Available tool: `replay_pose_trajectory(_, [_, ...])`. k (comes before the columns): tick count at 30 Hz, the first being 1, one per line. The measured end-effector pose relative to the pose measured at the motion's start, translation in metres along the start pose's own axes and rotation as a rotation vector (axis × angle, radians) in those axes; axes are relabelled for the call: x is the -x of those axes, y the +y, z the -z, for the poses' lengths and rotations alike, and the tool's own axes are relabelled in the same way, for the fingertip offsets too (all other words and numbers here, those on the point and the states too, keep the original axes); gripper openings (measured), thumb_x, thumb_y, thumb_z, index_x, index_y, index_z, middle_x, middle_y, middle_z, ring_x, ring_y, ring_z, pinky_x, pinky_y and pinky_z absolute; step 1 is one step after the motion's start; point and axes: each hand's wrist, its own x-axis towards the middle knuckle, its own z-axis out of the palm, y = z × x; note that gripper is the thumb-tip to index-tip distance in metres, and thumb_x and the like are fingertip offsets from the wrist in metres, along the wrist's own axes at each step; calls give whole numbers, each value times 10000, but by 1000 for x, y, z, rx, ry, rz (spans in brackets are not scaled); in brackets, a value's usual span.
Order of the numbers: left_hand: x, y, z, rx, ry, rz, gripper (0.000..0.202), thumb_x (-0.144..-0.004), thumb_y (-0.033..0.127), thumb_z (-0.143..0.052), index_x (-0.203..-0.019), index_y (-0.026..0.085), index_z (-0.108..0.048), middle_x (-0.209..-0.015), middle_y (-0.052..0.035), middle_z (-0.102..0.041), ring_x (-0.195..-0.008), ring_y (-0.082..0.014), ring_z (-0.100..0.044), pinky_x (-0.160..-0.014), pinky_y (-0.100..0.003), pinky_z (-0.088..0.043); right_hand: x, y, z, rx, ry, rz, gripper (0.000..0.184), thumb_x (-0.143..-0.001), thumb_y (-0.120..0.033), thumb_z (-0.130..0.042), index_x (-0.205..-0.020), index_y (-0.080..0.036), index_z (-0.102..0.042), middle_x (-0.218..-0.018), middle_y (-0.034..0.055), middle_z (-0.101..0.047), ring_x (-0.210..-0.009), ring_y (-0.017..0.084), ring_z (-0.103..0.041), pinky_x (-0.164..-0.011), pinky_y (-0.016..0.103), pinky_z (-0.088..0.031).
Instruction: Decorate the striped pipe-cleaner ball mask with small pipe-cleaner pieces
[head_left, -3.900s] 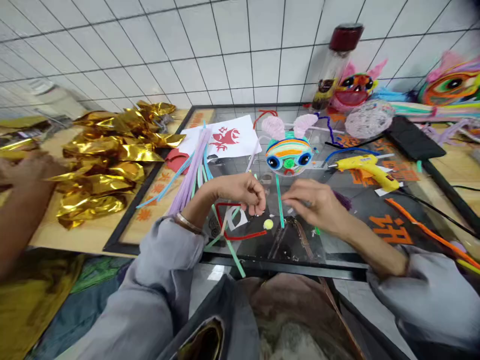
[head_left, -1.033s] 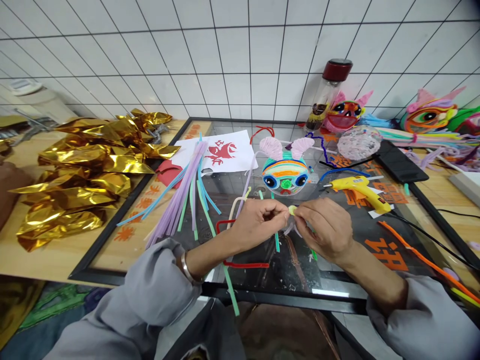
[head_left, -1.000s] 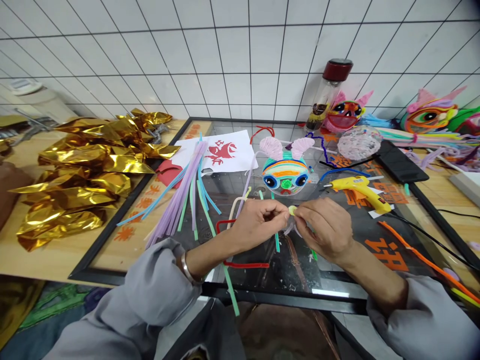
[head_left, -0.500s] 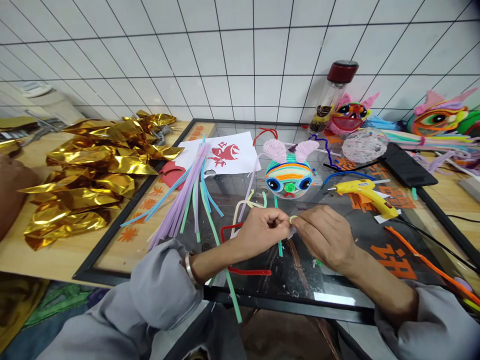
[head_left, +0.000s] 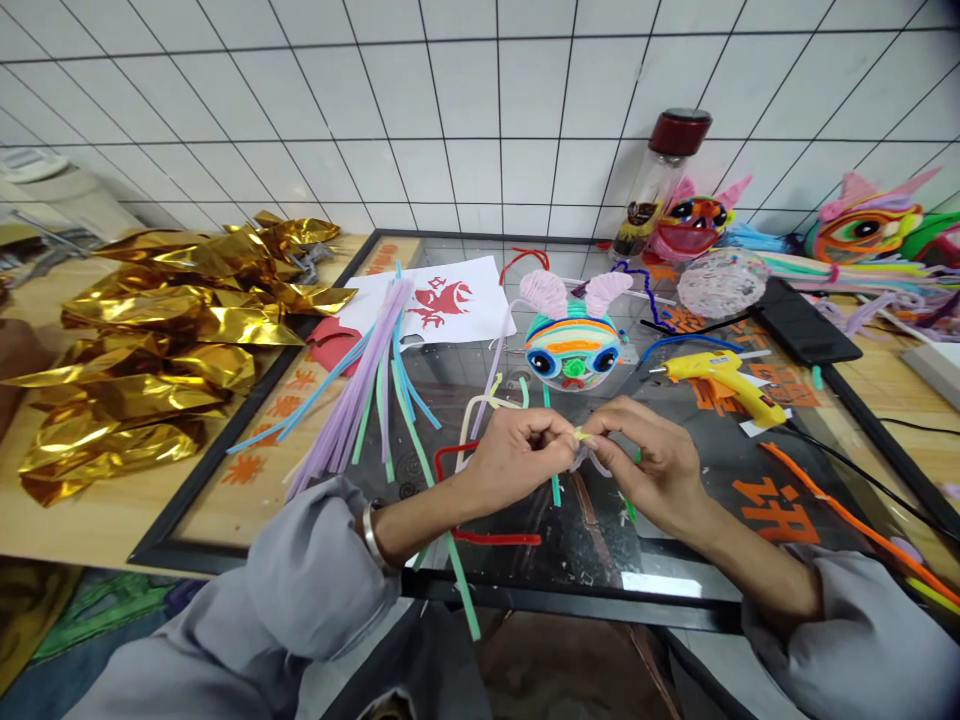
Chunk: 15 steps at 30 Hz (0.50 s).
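Lifted off the counter (head_left: 525, 570) since the earliest frame, a small yellow piece (head_left: 580, 434) is now held in front of the striped animal head (head_left: 571, 350), suggesting close handwork on it is under way. The left hand (head_left: 521, 450) has its fingers nearly closed on one side, while the right hand (head_left: 649, 455) pinches the other between thumb and forefinger.

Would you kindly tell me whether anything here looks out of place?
A green pipe cleaner pokes out over the black front rim rather than lying wholly on the glass, where tiny pale scraps look like stray litter.
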Motion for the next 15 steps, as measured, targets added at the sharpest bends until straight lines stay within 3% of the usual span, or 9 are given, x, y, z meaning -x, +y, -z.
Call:
replay_pose_trajectory(8, [0, 3, 1, 43, -28, -22, 114, -695, 136, -521, -601, 126, -584, -520, 44, -506, -489, -44, -398, -489, -168, -322, -2, 4, -1, -299, 5, -234, 108, -866, -250, -610, -776, -192, -628, -739, 2, -590, -699, 121, -543, -654, 248, -430])
replay_pose_trajectory(11, [0, 2, 2, 71, -64, -9, 113, -731, 135, -523, -629, 133, -570, -540, 44, -522, -487, -41, -425, -491, -164, -336, -3, 4, -1, -476, 9, -404, 161, -814, -326, -674, -740, -185, -651, -692, 2, -597, -648, 120, -543, -603, 245, -429])
replay_pose_trajectory(15, [0, 0, 3, 84, -26, 36, 257, -845, 271, -518, -624, 140, -522, -552, 38, -508, -471, -42, -443, -473, -168, -349, -5, 5, -2, -699, 21, -620, 214, -746, -386, -737, -764, -181, -680, -618, 0, -625, -547, 104, -524, -525, 232, -410])
